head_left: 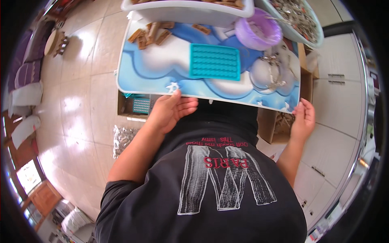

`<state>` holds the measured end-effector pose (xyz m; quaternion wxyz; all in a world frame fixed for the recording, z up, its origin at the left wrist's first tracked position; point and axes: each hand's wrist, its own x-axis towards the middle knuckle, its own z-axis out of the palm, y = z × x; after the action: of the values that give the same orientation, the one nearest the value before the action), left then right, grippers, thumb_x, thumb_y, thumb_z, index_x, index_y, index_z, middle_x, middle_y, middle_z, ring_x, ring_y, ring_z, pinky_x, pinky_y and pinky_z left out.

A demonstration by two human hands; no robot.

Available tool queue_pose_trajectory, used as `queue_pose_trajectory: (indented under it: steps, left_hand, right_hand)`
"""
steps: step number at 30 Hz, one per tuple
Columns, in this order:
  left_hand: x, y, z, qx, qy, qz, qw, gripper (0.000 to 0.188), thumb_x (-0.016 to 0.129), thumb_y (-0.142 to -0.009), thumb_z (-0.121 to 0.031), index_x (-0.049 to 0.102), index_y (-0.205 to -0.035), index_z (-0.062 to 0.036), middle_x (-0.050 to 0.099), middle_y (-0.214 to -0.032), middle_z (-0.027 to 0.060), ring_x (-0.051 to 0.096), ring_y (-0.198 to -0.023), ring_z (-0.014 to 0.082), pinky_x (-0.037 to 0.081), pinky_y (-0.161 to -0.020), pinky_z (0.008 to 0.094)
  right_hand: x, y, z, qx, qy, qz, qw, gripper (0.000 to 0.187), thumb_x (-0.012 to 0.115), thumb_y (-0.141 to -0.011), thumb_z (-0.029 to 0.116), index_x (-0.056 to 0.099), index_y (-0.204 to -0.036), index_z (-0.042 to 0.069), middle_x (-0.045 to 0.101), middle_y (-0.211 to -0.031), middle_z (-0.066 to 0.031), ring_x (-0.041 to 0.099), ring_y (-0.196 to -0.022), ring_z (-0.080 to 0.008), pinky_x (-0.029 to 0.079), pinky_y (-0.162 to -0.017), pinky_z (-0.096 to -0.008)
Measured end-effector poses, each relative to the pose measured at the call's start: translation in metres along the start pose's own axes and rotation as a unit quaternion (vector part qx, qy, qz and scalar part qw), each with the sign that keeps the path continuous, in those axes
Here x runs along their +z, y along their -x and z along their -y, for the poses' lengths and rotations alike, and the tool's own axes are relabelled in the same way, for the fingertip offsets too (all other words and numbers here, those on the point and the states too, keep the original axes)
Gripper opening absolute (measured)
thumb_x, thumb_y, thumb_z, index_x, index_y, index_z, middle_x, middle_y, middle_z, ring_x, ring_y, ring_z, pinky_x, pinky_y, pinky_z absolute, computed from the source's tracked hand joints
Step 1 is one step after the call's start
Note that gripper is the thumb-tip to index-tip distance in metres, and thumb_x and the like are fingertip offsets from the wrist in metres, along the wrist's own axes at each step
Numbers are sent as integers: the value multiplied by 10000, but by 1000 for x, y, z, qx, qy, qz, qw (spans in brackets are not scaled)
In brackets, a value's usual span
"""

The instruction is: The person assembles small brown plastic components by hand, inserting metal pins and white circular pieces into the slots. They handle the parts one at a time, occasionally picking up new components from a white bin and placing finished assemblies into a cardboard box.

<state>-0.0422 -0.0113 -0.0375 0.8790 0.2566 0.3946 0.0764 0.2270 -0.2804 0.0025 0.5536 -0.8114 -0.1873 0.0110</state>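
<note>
A low table with a blue and white cloud-patterned top stands in front of me. My left hand is at its front edge, thumb against the rim and the other fingers stretched out just below it, holding nothing. At the front right corner, my right hand has its bent fingers and thumb closed on the table's edge. A teal ridged tray lies flat near the middle of the tabletop, apart from both hands. Silvery metal pieces lie in a loose heap on the right.
Brown bar-shaped pieces lie at the back left. Behind stand a white bin, a purple bucket and a pale tub of metal pieces. Cardboard boxes sit below; a clear bag lies on the floor. White cabinets stand right.
</note>
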Motion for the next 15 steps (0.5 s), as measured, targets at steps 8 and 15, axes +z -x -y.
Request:
queue_pose_trajectory:
  steps: [8,15]
  left_hand:
    - [-27,-1,-5,-12,-87,98,991,349,462,-959,-277,522,-1076,47,619,-1005,169,632,-889,229,532,-796,338]
    - [-216,-35,0,42,-37,-201,978,183,568,-837,-132,601,-969,-10,614,-801,76,578,-631,125,487,-558,230]
  right_hand:
    - [186,56,77,-229,-32,385,893,81,664,-784,47,617,-846,25,596,-710,-94,563,-582,-216,430,-524,-297]
    - [261,65,106,-321,-68,464,823,70,665,-781,73,619,-817,35,591,-690,-89,559,-576,-233,430,-519,-306]
